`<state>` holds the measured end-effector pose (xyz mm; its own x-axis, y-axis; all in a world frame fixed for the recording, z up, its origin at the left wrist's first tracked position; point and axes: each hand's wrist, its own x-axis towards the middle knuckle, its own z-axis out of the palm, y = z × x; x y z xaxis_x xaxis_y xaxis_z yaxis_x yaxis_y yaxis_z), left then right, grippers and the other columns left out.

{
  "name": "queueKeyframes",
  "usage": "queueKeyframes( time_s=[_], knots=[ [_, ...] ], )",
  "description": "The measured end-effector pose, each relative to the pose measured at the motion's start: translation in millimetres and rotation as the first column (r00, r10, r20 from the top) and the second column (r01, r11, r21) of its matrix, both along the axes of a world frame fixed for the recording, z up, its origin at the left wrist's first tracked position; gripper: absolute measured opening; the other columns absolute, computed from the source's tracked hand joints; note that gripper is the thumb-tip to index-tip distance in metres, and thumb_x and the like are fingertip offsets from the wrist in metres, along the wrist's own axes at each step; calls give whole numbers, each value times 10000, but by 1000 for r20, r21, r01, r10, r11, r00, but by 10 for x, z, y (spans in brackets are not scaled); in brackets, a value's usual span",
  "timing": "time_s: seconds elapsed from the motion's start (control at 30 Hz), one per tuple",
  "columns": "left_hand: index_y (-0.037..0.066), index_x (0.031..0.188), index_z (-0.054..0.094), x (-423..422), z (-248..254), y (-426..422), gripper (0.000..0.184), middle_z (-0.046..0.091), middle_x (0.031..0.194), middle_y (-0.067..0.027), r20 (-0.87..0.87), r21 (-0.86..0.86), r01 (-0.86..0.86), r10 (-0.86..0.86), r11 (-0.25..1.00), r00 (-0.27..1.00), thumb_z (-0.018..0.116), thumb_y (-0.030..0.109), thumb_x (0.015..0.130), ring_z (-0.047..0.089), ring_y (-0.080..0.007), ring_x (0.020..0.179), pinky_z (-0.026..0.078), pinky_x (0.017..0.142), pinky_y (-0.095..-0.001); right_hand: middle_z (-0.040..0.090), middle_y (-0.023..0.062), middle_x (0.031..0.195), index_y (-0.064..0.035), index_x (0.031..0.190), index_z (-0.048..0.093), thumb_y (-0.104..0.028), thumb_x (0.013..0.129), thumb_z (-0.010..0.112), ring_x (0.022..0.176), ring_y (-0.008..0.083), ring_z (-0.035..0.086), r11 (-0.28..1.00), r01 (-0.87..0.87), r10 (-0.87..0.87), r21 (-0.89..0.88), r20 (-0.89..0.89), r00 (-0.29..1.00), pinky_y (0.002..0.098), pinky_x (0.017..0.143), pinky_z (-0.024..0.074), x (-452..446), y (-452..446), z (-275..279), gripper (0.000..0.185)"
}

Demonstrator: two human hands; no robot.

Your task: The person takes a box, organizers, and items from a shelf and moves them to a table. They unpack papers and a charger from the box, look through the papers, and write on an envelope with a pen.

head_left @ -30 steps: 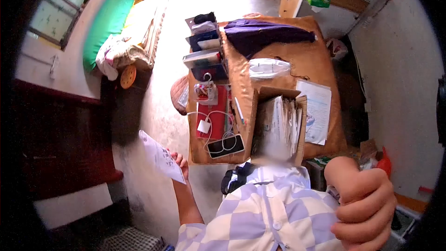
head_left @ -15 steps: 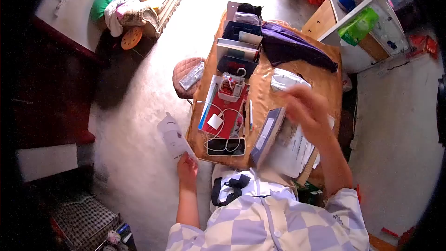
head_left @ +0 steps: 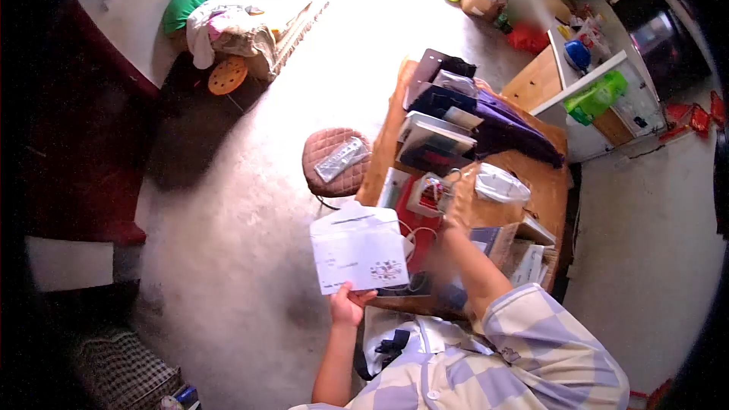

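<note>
My left hand (head_left: 350, 304) pinches the lower edge of a white envelope (head_left: 357, 252) with its flap up and some print on the front. It is held beside the table's left edge, over part of the red book (head_left: 420, 253). My right hand (head_left: 453, 222) is smeared by motion at the small white basket (head_left: 427, 196), which holds red items. Its fingers are mostly hidden, so a grip cannot be made out. A white cable (head_left: 416, 229) runs between the envelope and my right forearm. The envelope covers much of the phone behind it.
The brown table (head_left: 383, 153) bears upright folders (head_left: 437, 140), a purple cloth (head_left: 512, 133), a white packet (head_left: 501, 184) and a box of papers (head_left: 528, 258). A padded stool (head_left: 319, 156) with a plastic-wrapped item stands to the left. A cabinet (head_left: 531, 80) is at the back right.
My left hand has brought the envelope up and right, turning its front towards me. My right hand has moved left and down from above the papers to the basket. The view has shifted.
</note>
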<state>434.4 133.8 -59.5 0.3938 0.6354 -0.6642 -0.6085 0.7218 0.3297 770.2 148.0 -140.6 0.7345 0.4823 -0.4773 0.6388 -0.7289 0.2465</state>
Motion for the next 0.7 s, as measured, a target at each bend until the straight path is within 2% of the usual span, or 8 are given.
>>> queueKeyframes(
  time_s=[0.23, 0.33, 0.4, 0.47, 0.53, 0.57, 0.6, 0.7],
  knots=[
    [-45, 1148, 351, 60, 454, 167, 369, 538, 1007, -192, -55, 138, 108, -102, 984, 993, 382, 133, 826, 583, -340, 829, 545, 608, -435, 568, 208, 853, 50, 947, 489, -85, 743, 487, 757, 292, 560, 995, 96, -88, 4, -350, 932, 367, 638, 466, 135, -119, 190, 244],
    [-13, 1170, 330, 89, 478, 196, 357, 515, 1046, -178, 20, 175, 158, -164, 972, 986, 379, 101, 835, 578, -323, 853, 530, 662, -456, 602, 200, 773, 33, 876, 549, -66, 721, 510, 668, 295, 595, 969, 26, 57, 247, -324, 944, 371, 573, 488, 175, -15, 1145, 188],
    [-27, 1155, 344, 247, 723, 220, 360, 514, 1046, -179, 26, 177, 174, -181, 969, 983, 392, 109, 825, 571, -336, 851, 532, 646, -448, 600, 211, 757, 15, 1219, 326, -12, 728, 486, 592, 271, 591, 883, 54, 108, 466, -315, 943, 348, 461, 464, -35, -157, 2352, 517],
    [-19, 1149, 358, 429, 923, 221, 373, 520, 1029, -177, 40, 175, 185, -195, 967, 980, 417, 122, 809, 569, -340, 837, 537, 595, -440, 590, 162, 741, -60, 1177, 380, -106, 793, 482, 572, 236, 588, 584, 625, 58, 518, -795, 604, 332, 424, 457, -106, -558, 2950, 401],
    [1, 1166, 341, 548, 946, 176, 369, 495, 1063, -174, 80, 279, 246, -277, 928, 957, 403, 103, 816, 550, -349, 893, 528, 647, -478, 554, 127, 741, -111, 1134, 411, -225, 812, 495, 587, 267, 597, 361, 907, 265, 217, -956, 124, 382, 468, 479, -15, -1121, 3095, 351],
    [10, 1171, 337, 674, 1098, 140, 367, 485, 1073, -175, 76, 359, 251, -296, 899, 952, 398, 99, 820, 545, -354, 902, 525, 655, -491, 535, 99, 717, -122, 1088, 434, -292, 819, 510, 612, 289, 607, 345, 938, 393, 16, -910, -129, 416, 506, 496, -25, -1355, 3185, 327],
    [19, 1177, 332, 786, 1208, 92, 366, 476, 1082, -176, 69, 437, 253, -313, 863, 947, 393, 95, 824, 541, -358, 911, 522, 662, -503, 572, 134, 742, -94, 1029, 438, -314, 822, 504, 680, 278, 616, 231, 971, 492, 52, -868, -70, 356, 546, 503, -251, -1482, 3378, 308],
    [54, 1174, 347, 992, 1343, -104, 337, 454, 1108, -127, 172, 465, 279, -395, 840, 903, 408, 65, 843, 509, -339, 976, 504, 680, -533, 598, 166, 754, -53, 966, 460, -493, 838, 388, 907, 291, 579, 245, 854, 733, 459, -664, 147, 333, 695, 481, -349, -2040, 3322, 464]
  ],
)
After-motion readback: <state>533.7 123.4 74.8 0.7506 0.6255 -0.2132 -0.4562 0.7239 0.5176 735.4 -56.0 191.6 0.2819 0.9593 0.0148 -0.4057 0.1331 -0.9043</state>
